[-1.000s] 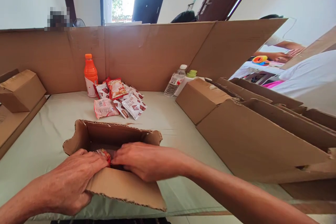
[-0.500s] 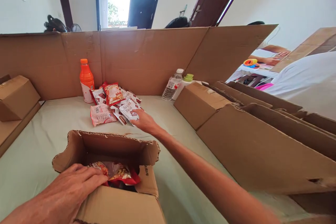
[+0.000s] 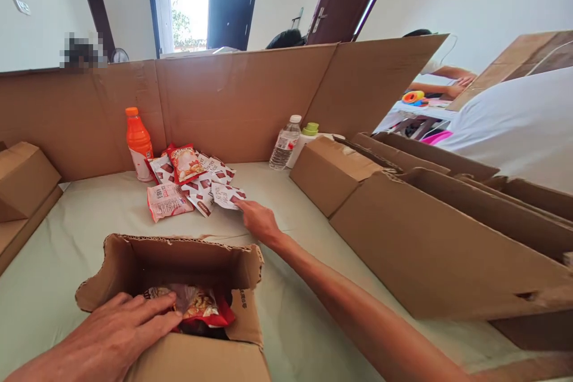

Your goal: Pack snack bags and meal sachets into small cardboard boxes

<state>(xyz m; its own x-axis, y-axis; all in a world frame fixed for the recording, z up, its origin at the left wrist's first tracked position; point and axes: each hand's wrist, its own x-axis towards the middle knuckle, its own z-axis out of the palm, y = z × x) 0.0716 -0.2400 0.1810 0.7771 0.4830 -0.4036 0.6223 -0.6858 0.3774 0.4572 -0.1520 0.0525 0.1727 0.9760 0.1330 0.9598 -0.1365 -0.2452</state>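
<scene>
My right hand (image 3: 259,219) pinches the right edge of a white "Super Meal" sachet (image 3: 226,196), just right of the heap. Several similar white sachets (image 3: 197,188) lie there with a red snack packet (image 3: 187,163) on top and a pale pink packet (image 3: 169,201) in front. My left hand (image 3: 134,319) lies over the near left edge of an open cardboard box (image 3: 179,248), its fingers stretched over the opening. Inside this box is a red snack packet (image 3: 203,304), partly hidden by the box wall and my fingers.
Behind the heap stands an orange-capped bottle (image 3: 139,146). A clear water bottle (image 3: 285,143) and a green-capped white bottle (image 3: 308,131) stand near the cardboard back wall (image 3: 242,89). Cardboard boxes (image 3: 430,239) line the right. Beyond the wall, another person's hands (image 3: 461,85) are at work.
My right hand has drawn the white sachet to the right, away from the heap. My left hand stays at the box. The whole view has shifted a little.
</scene>
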